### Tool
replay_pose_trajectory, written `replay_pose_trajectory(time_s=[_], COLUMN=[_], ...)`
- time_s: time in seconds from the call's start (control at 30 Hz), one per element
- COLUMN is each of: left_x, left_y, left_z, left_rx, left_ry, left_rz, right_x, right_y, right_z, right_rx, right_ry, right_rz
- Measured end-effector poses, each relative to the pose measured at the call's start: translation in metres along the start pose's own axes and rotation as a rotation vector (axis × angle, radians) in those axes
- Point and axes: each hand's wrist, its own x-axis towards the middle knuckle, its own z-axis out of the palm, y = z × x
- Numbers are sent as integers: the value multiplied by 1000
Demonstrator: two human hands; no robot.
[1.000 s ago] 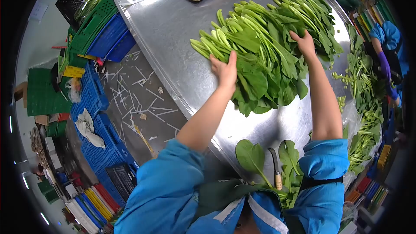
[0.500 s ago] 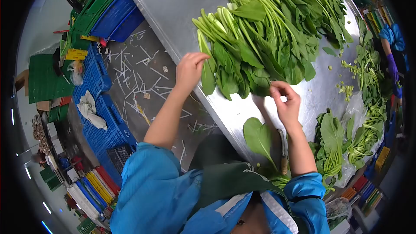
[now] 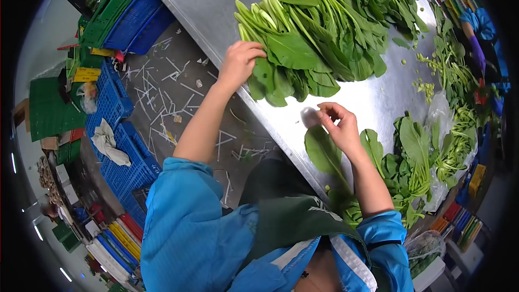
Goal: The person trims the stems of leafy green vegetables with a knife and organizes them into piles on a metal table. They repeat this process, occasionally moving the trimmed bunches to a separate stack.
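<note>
- The left hand [image 3: 241,60] curls its grip shut on the near leaves of the big heap of long-stemmed leafy greens [image 3: 330,27], which lies at twelve o'clock on the bare steel table [image 3: 216,5].
- The right hand [image 3: 338,124] hovers at the centre with a narrow grip, fingertips drawn together; whether they pinch a scrap cannot be told.
- One loose broad green leaf [image 3: 320,151] lies just beneath it, at its six o'clock.
- A smaller pile of bunched greens [image 3: 413,162] sits at four o'clock; the heap looks far larger, so most seems unhandled.
- A co-worker's purple-gloved hand [image 3: 478,53] works at two o'clock; blue plastic crates [image 3: 116,113] stand at nine.
</note>
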Motion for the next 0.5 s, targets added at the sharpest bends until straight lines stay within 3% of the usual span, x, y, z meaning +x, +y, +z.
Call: replay_pose_trajectory(time_s=[0.13, 0.3, 0.33, 0.37, 0.4, 0.47, 0.5], left_x=[-30, -50, -52, -54, -55, -58, -59], left_y=[-1, 2, 7, 13, 20, 43, 58], left_z=[-13, -30, -32, -34, -39, -49, -54], left_rx=[-78, -213, -414, -617, -612, -716, -801], left_ry=[52, 129, 191, 253, 254, 217, 155], left_rz=[-99, -235, -316, -395, -395, -345, -297], right_x=[14, 37, 41, 43, 46, 51, 55], right_y=[-3, -34, -39, -38, -42, -51, -56], right_z=[11, 39, 44, 50, 56, 66, 67], right_rx=[26, -36, -47, -32, -28, 509, 612], right_ry=[59, 68, 103, 53, 51, -163, -228], right_rz=[-35, -245, -340, -293, -296, 229, 399])
